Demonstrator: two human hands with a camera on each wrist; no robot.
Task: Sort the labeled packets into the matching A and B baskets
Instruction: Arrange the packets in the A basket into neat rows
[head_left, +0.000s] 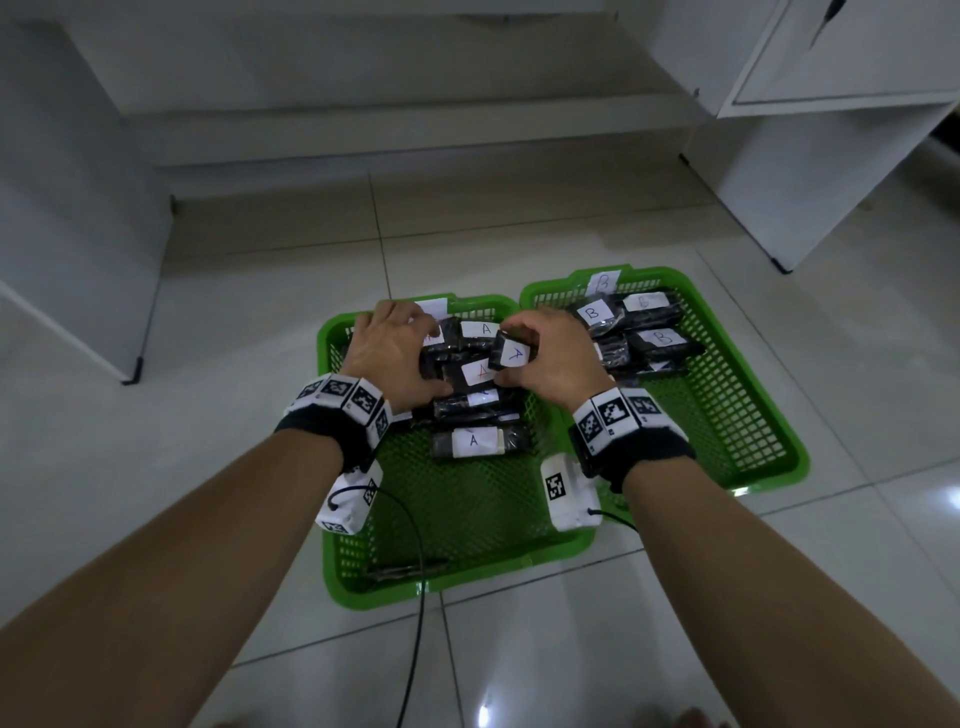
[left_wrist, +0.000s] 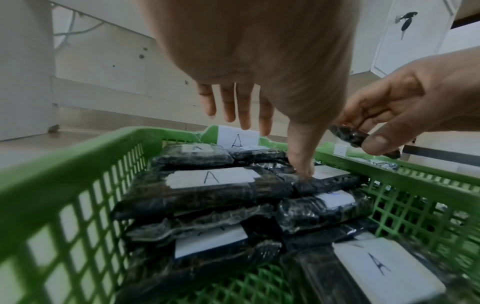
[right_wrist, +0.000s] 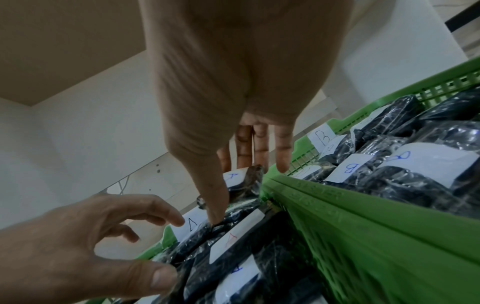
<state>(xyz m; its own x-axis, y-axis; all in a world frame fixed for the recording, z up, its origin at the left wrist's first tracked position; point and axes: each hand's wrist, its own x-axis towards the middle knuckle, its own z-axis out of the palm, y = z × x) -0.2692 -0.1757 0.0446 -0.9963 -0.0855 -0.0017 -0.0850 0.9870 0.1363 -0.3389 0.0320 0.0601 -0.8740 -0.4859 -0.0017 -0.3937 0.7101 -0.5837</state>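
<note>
Two green mesh baskets stand side by side on the floor. The left A basket (head_left: 332, 545) holds several black plastic-wrapped packets with white A labels (left_wrist: 210, 179). The right B basket (head_left: 795, 457) holds several B packets (head_left: 660, 340). My right hand (head_left: 508, 347) pinches a black A packet (head_left: 515, 356) between thumb and fingers, lifted just above the A pile near the wall between the baskets. My left hand (head_left: 439, 358) hovers over the A pile with fingers spread, and its thumb (left_wrist: 302, 166) presses on a packet there.
White cabinets stand at the left (head_left: 67, 208) and at the back right (head_left: 810, 171). A black cable (head_left: 415, 623) runs from my left wrist over the A basket's near rim. The near half of each basket shows bare mesh. Pale tiled floor (head_left: 571, 649) surrounds the baskets.
</note>
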